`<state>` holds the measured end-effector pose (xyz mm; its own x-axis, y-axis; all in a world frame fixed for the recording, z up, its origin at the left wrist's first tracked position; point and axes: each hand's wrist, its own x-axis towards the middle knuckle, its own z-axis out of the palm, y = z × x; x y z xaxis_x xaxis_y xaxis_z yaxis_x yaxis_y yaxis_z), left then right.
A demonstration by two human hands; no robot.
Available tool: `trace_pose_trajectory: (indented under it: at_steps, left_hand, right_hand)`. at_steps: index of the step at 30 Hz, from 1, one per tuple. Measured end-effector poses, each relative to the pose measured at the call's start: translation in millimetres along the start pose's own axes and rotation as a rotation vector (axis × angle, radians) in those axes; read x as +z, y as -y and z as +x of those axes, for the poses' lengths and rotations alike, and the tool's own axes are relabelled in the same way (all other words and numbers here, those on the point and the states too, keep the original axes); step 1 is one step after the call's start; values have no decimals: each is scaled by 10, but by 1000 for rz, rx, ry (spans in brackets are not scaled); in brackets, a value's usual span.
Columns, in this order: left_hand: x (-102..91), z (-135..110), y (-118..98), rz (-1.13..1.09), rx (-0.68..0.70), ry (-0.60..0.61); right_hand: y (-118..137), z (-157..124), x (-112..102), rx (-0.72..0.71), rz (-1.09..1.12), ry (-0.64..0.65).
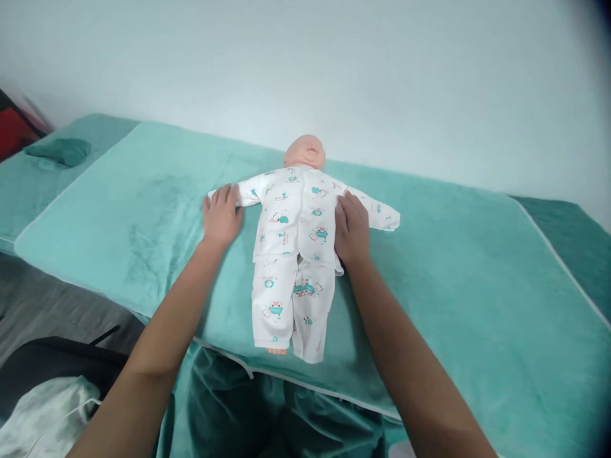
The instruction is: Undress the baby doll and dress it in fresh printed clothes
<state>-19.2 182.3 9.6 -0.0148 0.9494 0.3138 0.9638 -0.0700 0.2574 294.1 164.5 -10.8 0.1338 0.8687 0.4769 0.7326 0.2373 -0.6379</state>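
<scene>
A baby doll (305, 151) lies on its back on the bed, its arms stretched out to the sides. It wears a white printed baby jacket (291, 216) and matching trousers (273, 305); toes show below one leg. My left hand (222, 217) lies flat with its fingers over the cuff end of the sleeve on the left. My right hand (352, 230) rests against the jacket's side, below the other sleeve (379, 213), fingers extended. The hand at the end of each sleeve is hidden.
The long bed has a green plush cover (458, 273) with a face hole (60, 152) at the far left. A white wall (305, 63) stands behind. At the lower left are a black chair (62, 353) and a pale patterned cloth bundle (52, 413).
</scene>
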Motion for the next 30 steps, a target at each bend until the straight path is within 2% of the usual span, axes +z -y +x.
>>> trace_pose_trajectory:
  at_steps: [3, 7, 11, 18, 25, 28, 30]
  left_hand:
    - [-125, -45, 205, 67, -135, 29]
    - [-206, -70, 240, 115, -179, 11]
    - [-191, -84, 195, 116, -248, -68]
    - [-111, -49, 314, 48, -323, -96]
    - [-23, -26, 410, -71, -365, -240]
    - [11, -30, 425, -82, -344, -274]
    - [21, -38, 424, -77, -289, -287]
  right_hand:
    - [-228, -17, -203, 22, -335, 66]
    - [-537, 21, -462, 185, -506, 94]
    - [-725, 75, -552, 310, -491, 33]
    - [-951, 102, -549, 330, -242, -162]
    - [-1045, 154, -607, 351, -170, -362]
    - [-1018, 157, -593, 292, -182, -428]
    - [-984, 141, -567, 172, -215, -419]
